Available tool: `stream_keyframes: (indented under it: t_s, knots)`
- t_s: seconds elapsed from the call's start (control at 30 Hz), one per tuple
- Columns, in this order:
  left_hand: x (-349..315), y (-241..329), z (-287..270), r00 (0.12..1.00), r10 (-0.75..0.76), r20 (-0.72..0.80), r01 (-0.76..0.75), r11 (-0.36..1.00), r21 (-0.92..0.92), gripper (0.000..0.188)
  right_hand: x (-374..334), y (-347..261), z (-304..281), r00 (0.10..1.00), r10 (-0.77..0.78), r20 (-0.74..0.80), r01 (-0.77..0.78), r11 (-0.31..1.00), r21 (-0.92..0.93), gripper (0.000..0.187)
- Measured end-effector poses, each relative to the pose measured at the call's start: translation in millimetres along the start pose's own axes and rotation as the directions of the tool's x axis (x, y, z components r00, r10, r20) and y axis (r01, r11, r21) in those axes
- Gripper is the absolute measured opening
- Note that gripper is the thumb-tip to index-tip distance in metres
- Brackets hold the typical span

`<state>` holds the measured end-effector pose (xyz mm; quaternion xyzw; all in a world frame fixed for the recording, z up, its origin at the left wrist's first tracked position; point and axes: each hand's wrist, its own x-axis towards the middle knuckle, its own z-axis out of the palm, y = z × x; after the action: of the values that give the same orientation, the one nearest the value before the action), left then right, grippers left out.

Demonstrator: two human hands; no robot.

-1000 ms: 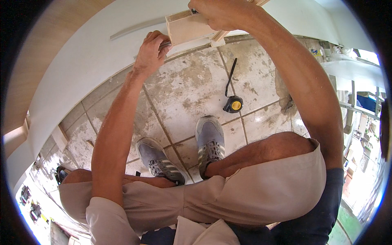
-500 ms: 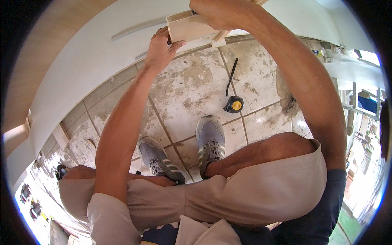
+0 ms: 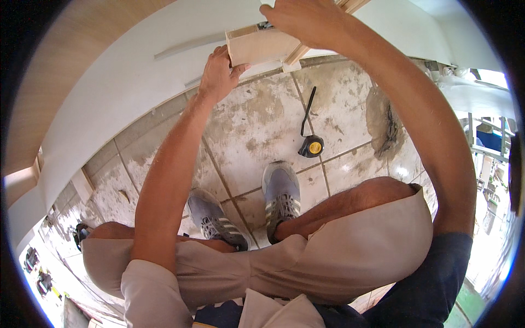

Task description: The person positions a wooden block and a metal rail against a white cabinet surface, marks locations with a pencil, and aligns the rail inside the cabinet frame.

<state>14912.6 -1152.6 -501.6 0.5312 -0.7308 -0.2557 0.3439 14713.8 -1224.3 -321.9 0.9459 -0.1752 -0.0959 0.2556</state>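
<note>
At the top of the view my left hand (image 3: pixel 220 74) is closed on the left end of a pale wooden box (image 3: pixel 254 49), its thumb along the lower front edge. A small dark metal piece (image 3: pixel 264 25) shows at the box's upper edge. My right hand (image 3: pixel 306 22) is just above and to the right of that piece, fingers curled together. Whatever those fingers hold, if anything, is hidden. Behind the box runs a large white panel (image 3: pixel 136 82).
A black and yellow tape measure (image 3: pixel 313 146) with a black strap lies on the stained tile floor (image 3: pixel 249 120) ahead of my shoes (image 3: pixel 281 188). A wooden strip (image 3: pixel 298 53) sits beside the box. Metal framing (image 3: pixel 489 139) stands at the right.
My right hand has lifted slightly and shifted right, uncovering more of the dark metal piece. My left hand keeps its hold on the box. The whole view has shifted a little.
</note>
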Motion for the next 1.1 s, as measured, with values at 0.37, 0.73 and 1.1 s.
stream_keyframes:
  t_s: [0.37, 0.73, 1.1]
  knots:
    - [0.9, -3.0, 1.9, 0.993, 0.114, -0.027, -0.110, 0.985, 0.135, 0.037, -9.9, -0.9, -14.7, 0.998, 0.045, 0.032, -0.041, 0.993, -0.114, 0.012]
    - [-0.2, 2.3, -5.7, 0.995, -0.041, 0.087, 0.029, 0.991, 0.129, 0.037, -13.2, -10.9, -3.1, 0.974, 0.217, -0.063, -0.218, 0.976, 0.003, 0.014]
    - [-19.7, -8.7, -21.1, 0.999, -0.038, 0.013, 0.035, 0.980, 0.194, 0.025, -10.5, -14.1, -13.9, 0.974, 0.203, 0.102, -0.192, 0.975, -0.111, 0.014]
